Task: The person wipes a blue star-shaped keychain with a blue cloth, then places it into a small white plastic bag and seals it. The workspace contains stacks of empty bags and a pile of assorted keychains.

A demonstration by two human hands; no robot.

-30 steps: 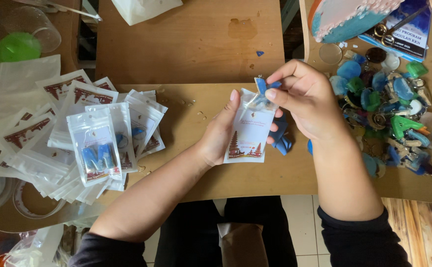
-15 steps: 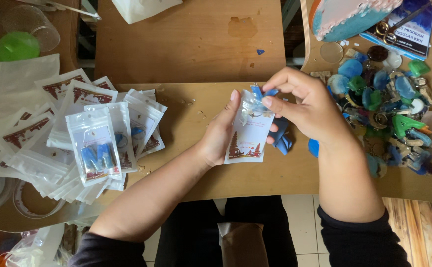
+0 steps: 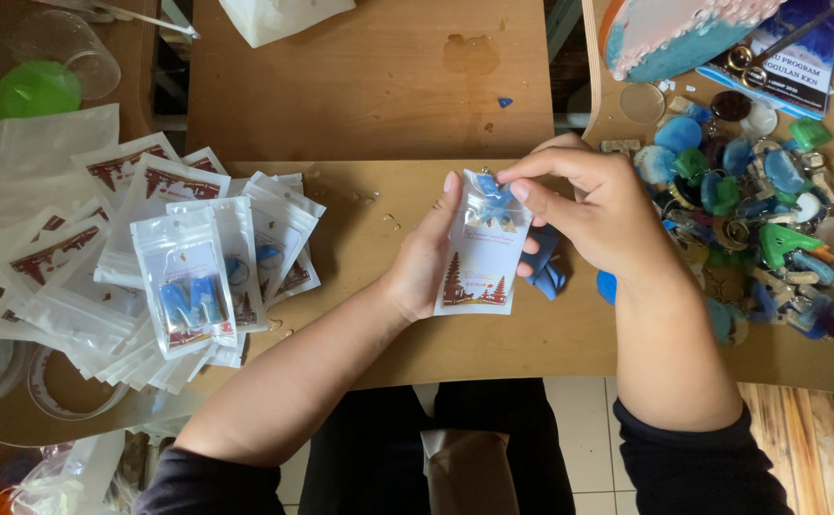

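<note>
- Clear plastic pouch (image 3: 482, 256) with a printed card rests upright in our left hand (image 3: 426, 262), fingers closed along its edge.
- Our right hand (image 3: 593, 215) pinches a blue charm (image 3: 493, 194) at the pouch mouth, just above the left thumb.
- Loose blue pieces (image 3: 545, 267) lie under the right palm.
- We judge the charm could snag on the seal and slip out.

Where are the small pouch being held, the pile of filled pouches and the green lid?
small pouch (image 3: 479, 272), head view, on its printed card front.
pile of filled pouches (image 3: 188, 286), head view, on the top pouch.
green lid (image 3: 35, 89), head view, on its middle.
</note>
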